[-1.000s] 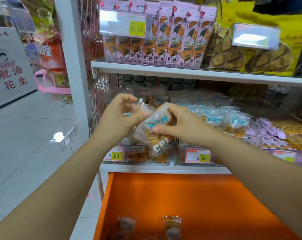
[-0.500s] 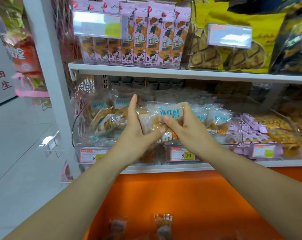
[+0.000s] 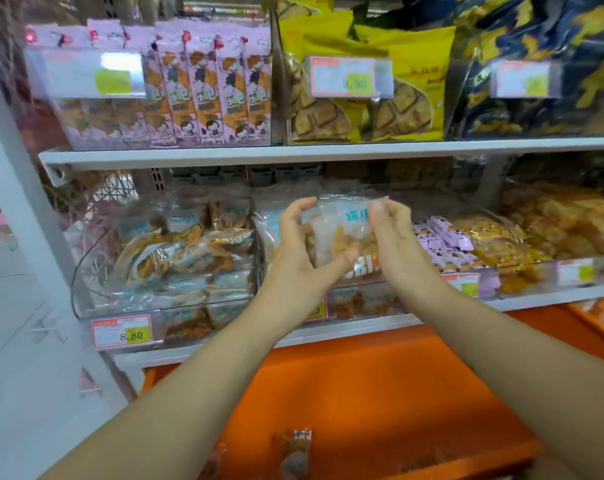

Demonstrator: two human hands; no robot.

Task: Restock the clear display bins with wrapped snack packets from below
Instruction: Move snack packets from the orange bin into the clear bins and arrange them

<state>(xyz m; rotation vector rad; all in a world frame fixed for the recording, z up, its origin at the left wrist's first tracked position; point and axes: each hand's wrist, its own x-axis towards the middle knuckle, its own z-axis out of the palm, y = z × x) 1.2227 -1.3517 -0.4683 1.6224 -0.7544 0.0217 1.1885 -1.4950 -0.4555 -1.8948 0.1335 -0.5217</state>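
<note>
Packet: on my feed, one clear-wrapped snack packet point(image 3: 342, 233) with blue print and golden pieces inside is held up between both hands, in front of the middle clear bin point(image 3: 366, 301) and above its front wall.
Left hand: the left hand point(image 3: 293, 252) grips the packet's left side, fingers curled over the top corner and thumb pressed against the lower part of the wrapper.
Right hand: the right hand point(image 3: 394, 244) pinches the upper right corner, fingers bent round the wrapper.
Left bin: I see the left clear bin point(image 3: 162, 296), just beside the middle one, piled with similar packets; a price tag point(image 3: 122, 332) on its front reads 8.80.
Right of the hands: small purple-wrapped sweets point(image 3: 445, 244), then golden snacks point(image 3: 553, 233).
Below: an orange drawer point(image 3: 380, 386) stands open under the shelf; a few packets point(image 3: 295, 448) lie at its near edge, too blurred for me to count.
Upper shelf: pink cartons point(image 3: 207, 98) stand in a row beside yellow bags point(image 3: 411, 98).
</note>
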